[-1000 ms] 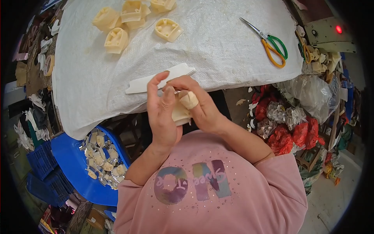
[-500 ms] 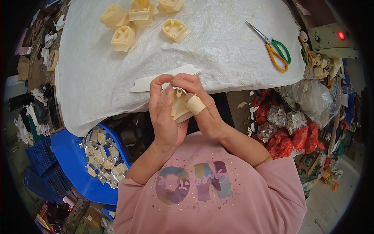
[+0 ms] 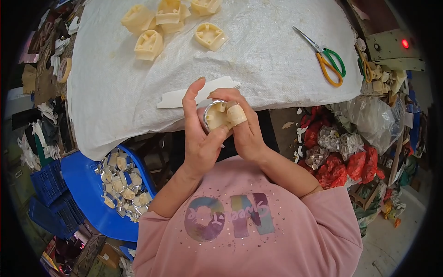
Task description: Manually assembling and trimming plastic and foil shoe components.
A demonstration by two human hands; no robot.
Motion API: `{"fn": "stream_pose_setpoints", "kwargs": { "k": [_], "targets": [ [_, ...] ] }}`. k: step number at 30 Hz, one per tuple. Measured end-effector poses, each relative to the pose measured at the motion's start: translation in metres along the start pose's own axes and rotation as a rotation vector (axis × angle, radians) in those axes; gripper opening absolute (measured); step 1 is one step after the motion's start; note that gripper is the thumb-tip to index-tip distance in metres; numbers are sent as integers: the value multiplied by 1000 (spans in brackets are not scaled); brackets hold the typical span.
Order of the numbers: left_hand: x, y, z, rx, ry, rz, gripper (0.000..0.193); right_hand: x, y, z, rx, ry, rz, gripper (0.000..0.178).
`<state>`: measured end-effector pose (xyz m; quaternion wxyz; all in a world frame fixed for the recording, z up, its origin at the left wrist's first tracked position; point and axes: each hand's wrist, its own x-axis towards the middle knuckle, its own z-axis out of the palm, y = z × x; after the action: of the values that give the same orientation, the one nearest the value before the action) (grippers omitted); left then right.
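Observation:
Between my two hands, just off the table's near edge, is a cream plastic part with a shiny silver rim [image 3: 215,118], its hollow side facing up. My left hand [image 3: 199,138] has its thumb pressed in the hollow and its index finger raised clear. On the other side, my right hand [image 3: 247,131] grips the part; its thumb wears a beige wrap [image 3: 236,115]. Beyond my hands lies a stack of white strips [image 3: 177,98]. Several cream plastic parts [image 3: 149,45] without silver rims sit farther back on the white woven sheet [image 3: 258,60].
Scissors with orange and green handles [image 3: 330,67] lie at the table's right. To my left a blue plastic seat [image 3: 83,184] holds a heap of silver-rimmed cream parts [image 3: 123,182]. Red and clear plastic bags [image 3: 334,166] fill the floor on the right.
The part has been turned so that its hollow and silver rim face up more. My left thumb moved down into it, and my left index finger lifted off.

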<state>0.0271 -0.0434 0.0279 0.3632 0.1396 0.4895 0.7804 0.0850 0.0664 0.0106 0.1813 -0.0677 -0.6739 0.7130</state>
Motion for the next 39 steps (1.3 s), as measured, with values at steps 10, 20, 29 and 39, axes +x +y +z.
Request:
{"fn": "stream_pose_setpoints", "kwargs": {
  "k": [10, 20, 29, 39],
  "targets": [
    [4, 7, -15, -254, -86, 44, 84, 22, -36, -21, -366, -46, 23, 52],
    [2, -4, 11, -171, 18, -24, 75, 14, -9, -2, -390, -13, -10, 24],
    [9, 10, 12, -269, 149, -108, 71, 18, -17, -16, -57, -28, 112, 36],
    [9, 8, -5, 937, 38, 373, 103, 21, -31, -22, 61, 97, 118, 37]
  ]
}}
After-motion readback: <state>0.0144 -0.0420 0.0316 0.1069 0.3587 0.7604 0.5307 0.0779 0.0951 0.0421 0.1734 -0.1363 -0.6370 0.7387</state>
